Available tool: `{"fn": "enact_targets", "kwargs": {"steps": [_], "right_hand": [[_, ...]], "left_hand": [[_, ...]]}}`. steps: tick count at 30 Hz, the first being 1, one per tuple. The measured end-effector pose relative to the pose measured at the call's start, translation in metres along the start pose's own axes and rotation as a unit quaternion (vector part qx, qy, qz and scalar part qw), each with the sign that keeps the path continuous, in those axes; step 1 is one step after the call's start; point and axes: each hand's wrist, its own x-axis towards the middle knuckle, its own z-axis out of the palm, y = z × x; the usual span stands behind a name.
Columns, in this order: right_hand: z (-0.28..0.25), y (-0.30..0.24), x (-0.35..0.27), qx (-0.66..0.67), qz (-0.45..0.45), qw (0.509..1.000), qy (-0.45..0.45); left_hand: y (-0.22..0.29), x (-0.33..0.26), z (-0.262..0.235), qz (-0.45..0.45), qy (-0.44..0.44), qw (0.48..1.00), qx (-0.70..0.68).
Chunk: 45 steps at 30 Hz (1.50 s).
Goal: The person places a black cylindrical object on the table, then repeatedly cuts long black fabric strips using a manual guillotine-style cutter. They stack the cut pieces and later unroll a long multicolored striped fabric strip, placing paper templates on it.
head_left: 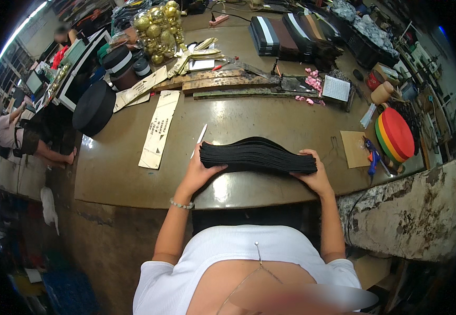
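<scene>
Gripping a stack of black fabric strips (258,155) at frame centre, left hand (200,170) clamps its left end, right hand (314,176) its right end, fingers curled around the edges. Stack sits over the near edge of the brown worktable (270,121). White pen (200,137) just above-left; striped ribbon roll (395,135) at right; black roll (94,107) upper left.

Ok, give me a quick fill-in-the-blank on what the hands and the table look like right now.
1. Both hands grip a stack of ____ strips, the left hand at one end and the right hand at the other.
2. The bracelet sits on the ____ wrist.
3. The striped roll lies to the person's ____.
4. The baubles at the table's far side are ____.

Missing words: black; left; right; gold
</scene>
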Motion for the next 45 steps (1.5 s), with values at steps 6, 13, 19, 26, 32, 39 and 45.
{"fn": "enact_targets", "kwargs": {"steps": [6, 13, 19, 26, 32, 39, 45], "right_hand": [[-0.014, 0.001, -0.011, -0.002, -0.090, 0.995, -0.047], [-0.025, -0.017, 0.013, -0.041, -0.360, 0.931, -0.036], [-0.060, -0.068, 0.078, 0.099, -0.291, 0.952, 0.003], [-0.092, -0.109, 0.112, -0.056, -0.288, 0.955, -0.033], [-0.057, -0.176, 0.144, 0.081, -0.402, 0.911, 0.044], [0.025, -0.219, 0.138, 0.478, -0.225, 0.845, -0.085], [0.068, -0.142, 0.085, 0.202, -0.111, 0.964, -0.130]], "left_hand": [[-0.001, -0.004, -0.021, 0.028, -0.065, 0.997, 0.030], [0.039, 0.012, -0.064, 0.133, -0.007, 0.991, -0.010], [0.153, 0.087, -0.106, 0.380, -0.081, 0.893, -0.228], [0.251, 0.155, -0.096, 0.413, -0.253, 0.793, -0.371], [0.262, 0.133, -0.023, 0.365, 0.011, 0.930, 0.041], [0.287, 0.103, -0.024, 0.320, 0.064, 0.945, 0.024], [0.283, 0.093, -0.047, 0.338, 0.112, 0.928, -0.114]]}}
